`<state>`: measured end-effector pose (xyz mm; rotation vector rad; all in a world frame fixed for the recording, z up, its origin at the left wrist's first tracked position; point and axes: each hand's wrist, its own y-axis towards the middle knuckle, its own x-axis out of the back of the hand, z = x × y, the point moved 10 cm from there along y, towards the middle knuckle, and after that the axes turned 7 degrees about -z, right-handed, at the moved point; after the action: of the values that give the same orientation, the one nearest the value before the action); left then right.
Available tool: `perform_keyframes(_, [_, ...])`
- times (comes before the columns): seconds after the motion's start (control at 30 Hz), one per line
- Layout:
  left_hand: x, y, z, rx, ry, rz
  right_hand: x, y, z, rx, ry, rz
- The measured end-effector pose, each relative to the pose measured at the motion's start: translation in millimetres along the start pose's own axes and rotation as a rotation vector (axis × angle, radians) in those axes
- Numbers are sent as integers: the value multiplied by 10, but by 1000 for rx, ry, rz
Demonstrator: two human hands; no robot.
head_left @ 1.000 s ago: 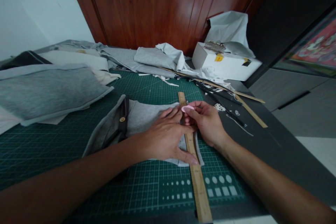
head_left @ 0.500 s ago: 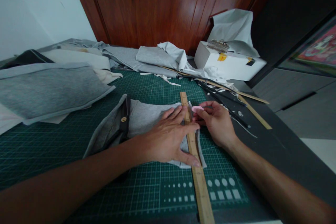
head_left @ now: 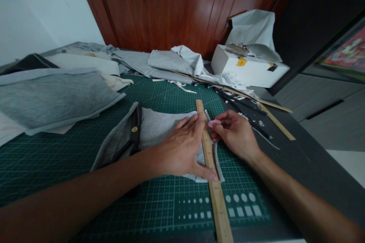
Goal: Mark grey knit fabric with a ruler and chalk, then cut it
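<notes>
A grey fabric piece [head_left: 159,127] with a dark strap and brass snap lies on the green cutting mat [head_left: 85,167]. A long wooden ruler [head_left: 213,174] lies across the fabric's right edge. My left hand [head_left: 179,150] is spread flat, pressing the fabric and the ruler down. My right hand [head_left: 236,134] pinches a small pink tailor's chalk [head_left: 214,123] just right of the ruler, above the fabric edge.
Folded grey and white fabric pieces [head_left: 54,95] are piled at the left and back. A white box [head_left: 248,70] with a metal clip stands at the back right. Wooden sticks [head_left: 273,117] and dark tools [head_left: 248,119] lie to the right, near the table edge.
My right hand has drawn the pink chalk toward me along the ruler's right side. The left hand stays pressed on ruler and fabric. The camera shifted slightly.
</notes>
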<state>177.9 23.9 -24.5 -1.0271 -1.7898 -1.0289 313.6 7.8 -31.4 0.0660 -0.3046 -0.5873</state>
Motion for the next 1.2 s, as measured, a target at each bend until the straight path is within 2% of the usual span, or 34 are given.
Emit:
perform_keyframes(0.4, [-13,9,-6,16,57,67,-32,-39,197,201,-280,-7])
perform_keyframes(0.8, [-4,8,-5,0,56,42,-86,-92,404,376,-517,-50])
perform_keyframes(1.2, [8,1,-1,26,32,48,-99,-183,399,393,-533,41])
